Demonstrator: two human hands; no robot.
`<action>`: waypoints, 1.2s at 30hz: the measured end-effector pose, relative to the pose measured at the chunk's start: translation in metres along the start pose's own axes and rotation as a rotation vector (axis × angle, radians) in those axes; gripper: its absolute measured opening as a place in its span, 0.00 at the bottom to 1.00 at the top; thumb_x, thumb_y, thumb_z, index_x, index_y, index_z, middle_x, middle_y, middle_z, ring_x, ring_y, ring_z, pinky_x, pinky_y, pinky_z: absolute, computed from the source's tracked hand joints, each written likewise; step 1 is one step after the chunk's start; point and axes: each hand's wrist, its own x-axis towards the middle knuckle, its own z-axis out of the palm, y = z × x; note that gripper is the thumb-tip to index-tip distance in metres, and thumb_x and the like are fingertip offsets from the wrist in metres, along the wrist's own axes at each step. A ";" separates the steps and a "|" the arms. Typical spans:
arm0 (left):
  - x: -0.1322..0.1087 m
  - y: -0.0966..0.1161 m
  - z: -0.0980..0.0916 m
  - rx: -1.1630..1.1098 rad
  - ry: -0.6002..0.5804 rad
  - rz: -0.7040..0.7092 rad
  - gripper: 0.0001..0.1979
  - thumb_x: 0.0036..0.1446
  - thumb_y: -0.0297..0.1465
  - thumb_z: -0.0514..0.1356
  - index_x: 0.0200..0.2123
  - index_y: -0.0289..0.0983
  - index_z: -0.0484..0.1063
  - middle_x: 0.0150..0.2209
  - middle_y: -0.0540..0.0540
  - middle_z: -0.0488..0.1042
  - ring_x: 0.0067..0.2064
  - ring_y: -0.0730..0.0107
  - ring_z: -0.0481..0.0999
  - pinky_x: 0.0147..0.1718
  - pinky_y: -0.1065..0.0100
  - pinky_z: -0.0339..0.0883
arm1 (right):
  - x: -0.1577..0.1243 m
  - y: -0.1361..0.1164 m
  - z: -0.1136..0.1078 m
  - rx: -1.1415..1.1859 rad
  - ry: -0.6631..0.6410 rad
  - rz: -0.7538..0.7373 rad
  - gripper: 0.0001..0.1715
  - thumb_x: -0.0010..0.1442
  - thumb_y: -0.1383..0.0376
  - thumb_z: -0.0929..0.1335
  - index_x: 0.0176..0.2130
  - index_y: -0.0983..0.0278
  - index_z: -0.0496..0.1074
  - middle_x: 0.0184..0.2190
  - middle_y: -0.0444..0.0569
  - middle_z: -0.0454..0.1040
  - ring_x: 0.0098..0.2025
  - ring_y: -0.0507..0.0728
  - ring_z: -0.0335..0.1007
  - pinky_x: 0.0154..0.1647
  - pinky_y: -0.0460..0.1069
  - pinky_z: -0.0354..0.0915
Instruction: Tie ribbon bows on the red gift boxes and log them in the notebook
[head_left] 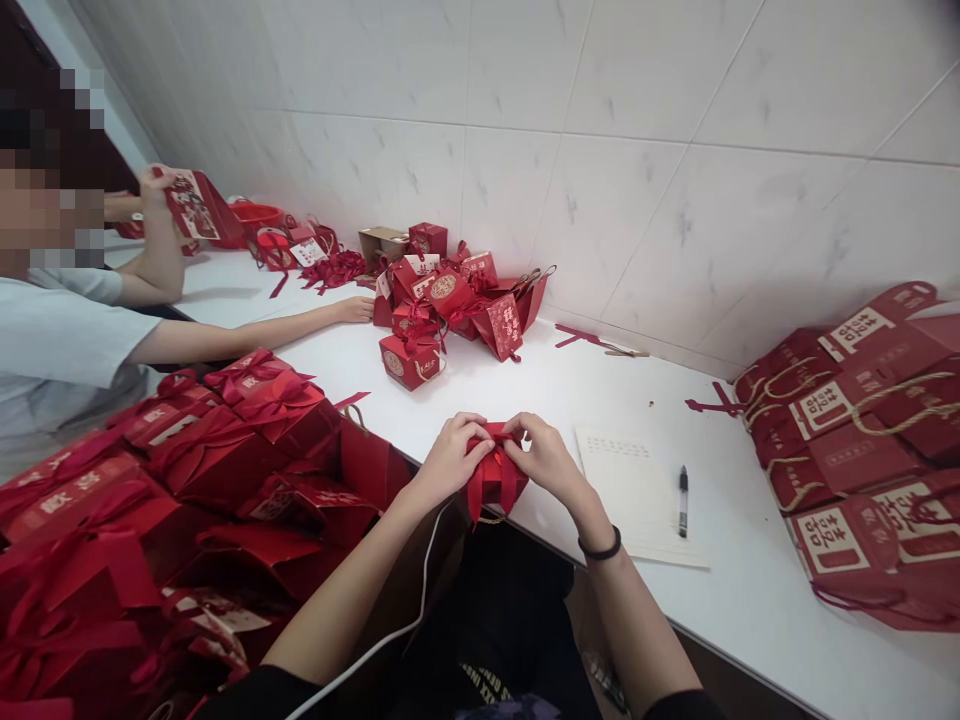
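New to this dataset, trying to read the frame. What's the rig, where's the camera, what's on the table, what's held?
There's no machine here: it's a person working bare-handed. The single picture comes from a camera worn on the head, looking forward and down.

The left hand and right hand have their fingers on the red ribbon of a small red box, at the near edge of the white table.

On the table are a sheet of paper with a pen, a pile of red boxes and, at right, red gift bags. More ribboned boxes are heaped at left. The arm reaching in is another person's.
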 end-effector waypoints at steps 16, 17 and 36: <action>0.000 -0.001 0.001 -0.014 0.002 -0.001 0.05 0.57 0.29 0.55 0.29 0.38 0.69 0.45 0.46 0.68 0.50 0.64 0.66 0.53 0.57 0.59 | -0.003 0.002 0.009 0.056 0.052 0.109 0.03 0.56 0.64 0.60 0.32 0.61 0.59 0.23 0.41 0.63 0.24 0.53 0.60 0.27 0.47 0.57; 0.000 -0.001 0.001 -0.012 -0.001 -0.002 0.05 0.57 0.29 0.55 0.29 0.38 0.69 0.45 0.46 0.68 0.50 0.64 0.66 0.53 0.57 0.59 | -0.004 0.003 0.009 0.080 0.043 0.104 0.04 0.57 0.63 0.60 0.31 0.61 0.59 0.24 0.42 0.65 0.26 0.53 0.61 0.28 0.47 0.58; 0.000 -0.003 0.001 0.002 -0.008 0.023 0.04 0.54 0.30 0.56 0.29 0.39 0.69 0.44 0.46 0.68 0.49 0.64 0.67 0.53 0.58 0.60 | -0.005 0.000 0.013 -0.180 0.096 0.155 0.09 0.58 0.68 0.58 0.28 0.62 0.64 0.25 0.47 0.68 0.26 0.55 0.62 0.28 0.48 0.56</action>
